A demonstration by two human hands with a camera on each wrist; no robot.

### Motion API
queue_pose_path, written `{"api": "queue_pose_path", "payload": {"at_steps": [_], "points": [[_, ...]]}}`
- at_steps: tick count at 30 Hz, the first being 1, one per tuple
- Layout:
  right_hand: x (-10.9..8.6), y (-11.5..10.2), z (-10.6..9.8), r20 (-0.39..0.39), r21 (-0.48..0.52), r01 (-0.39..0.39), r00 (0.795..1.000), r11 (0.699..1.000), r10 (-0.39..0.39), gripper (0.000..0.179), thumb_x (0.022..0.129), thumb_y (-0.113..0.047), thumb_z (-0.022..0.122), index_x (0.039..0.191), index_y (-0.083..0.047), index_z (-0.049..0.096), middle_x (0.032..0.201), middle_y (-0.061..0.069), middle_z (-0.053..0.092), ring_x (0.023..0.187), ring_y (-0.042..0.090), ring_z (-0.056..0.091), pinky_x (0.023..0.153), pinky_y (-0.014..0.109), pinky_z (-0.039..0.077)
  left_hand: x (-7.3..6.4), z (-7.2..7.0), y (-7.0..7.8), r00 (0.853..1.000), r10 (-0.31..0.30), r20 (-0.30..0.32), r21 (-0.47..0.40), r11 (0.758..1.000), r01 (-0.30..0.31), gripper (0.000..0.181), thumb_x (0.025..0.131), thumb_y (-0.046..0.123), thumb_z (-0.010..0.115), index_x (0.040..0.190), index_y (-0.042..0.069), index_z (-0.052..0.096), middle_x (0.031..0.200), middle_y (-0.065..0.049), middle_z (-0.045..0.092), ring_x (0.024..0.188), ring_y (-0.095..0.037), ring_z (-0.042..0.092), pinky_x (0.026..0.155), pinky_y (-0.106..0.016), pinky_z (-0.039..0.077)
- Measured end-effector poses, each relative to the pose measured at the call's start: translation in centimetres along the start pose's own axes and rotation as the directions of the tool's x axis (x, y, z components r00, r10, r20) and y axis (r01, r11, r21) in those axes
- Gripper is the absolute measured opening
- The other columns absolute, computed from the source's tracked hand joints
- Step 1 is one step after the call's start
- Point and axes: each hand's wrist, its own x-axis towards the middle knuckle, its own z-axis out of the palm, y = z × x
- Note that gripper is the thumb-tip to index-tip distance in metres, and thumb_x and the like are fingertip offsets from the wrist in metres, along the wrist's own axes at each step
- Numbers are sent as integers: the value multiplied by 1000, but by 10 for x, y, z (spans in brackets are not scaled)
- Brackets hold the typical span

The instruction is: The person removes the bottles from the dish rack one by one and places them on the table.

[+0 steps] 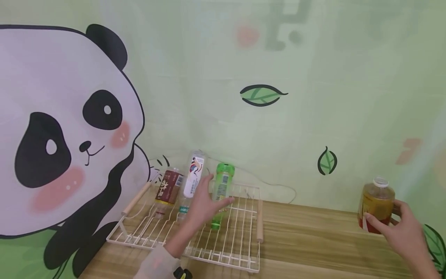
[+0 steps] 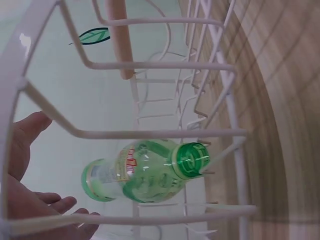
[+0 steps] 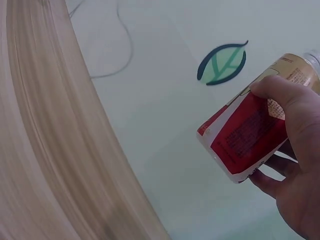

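A green plastic bottle (image 1: 222, 190) leans neck-down in a white wire rack (image 1: 259, 223). My left hand (image 1: 203, 201) is beside it, thumb and fingers spread; in the left wrist view a gap shows between the fingers (image 2: 62, 204) and the bottle. To its left a clear bottle with a white label (image 1: 193, 176) and a bottle with a maroon label (image 1: 169, 186) tilt in the same rack. Over at the right, my right hand (image 1: 405, 232) grips a short bottle with a red and yellow label (image 1: 378, 203), raised above the table, its narrow neck upward.
The rack has wooden side handles (image 1: 137, 198) and stands on a wood-grain table (image 1: 306, 232). Behind it hangs a pale green backdrop (image 1: 209, 77) with a printed panda (image 1: 69, 85) and leaves. A thin cord (image 1: 278, 185) runs along the backdrop.
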Motion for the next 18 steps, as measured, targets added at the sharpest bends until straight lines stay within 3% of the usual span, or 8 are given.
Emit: {"api": "queue_pose_path", "payload": {"at_steps": [6, 10, 12, 18], "points": [[6, 24, -2, -27, 32, -85, 996, 996, 86, 96, 102, -40, 70, 160, 13, 16, 157, 46, 26, 141, 66, 30, 105, 78, 36, -1, 2, -12, 1000, -17, 10, -32, 999, 17, 114, 80, 48, 92, 165, 6, 30, 168, -20, 33, 148, -45, 41, 116, -66, 39], [8, 38, -1, -43, 28, -125, 991, 992, 126, 96, 102, -41, 69, 160, 14, 16, 157, 46, 26, 141, 65, 30, 104, 78, 37, -1, 4, -16, 997, -66, 37, -46, 997, 68, 118, 78, 46, 94, 166, 4, 28, 162, -24, 40, 140, -47, 49, 111, -66, 44], [8, 44, -2, -47, 25, -155, 987, 988, 156, 97, 102, -41, 70, 161, 13, 15, 158, 45, 26, 141, 64, 31, 103, 74, 43, -1, 5, -17, 994, -92, 56, -41, 995, 94, 120, 77, 47, 94, 166, 5, 26, 161, -25, 41, 139, -48, 49, 110, -67, 45], [10, 62, -3, -63, 25, -243, 968, 970, 244, 98, 101, -40, 70, 163, 11, 14, 160, 44, 25, 143, 63, 31, 101, 72, 45, 2, 5, -20, 990, -122, 76, -54, 991, 126, 120, 79, 45, 94, 167, 3, 24, 164, -27, 37, 144, -50, 44, 113, -68, 41]]}}
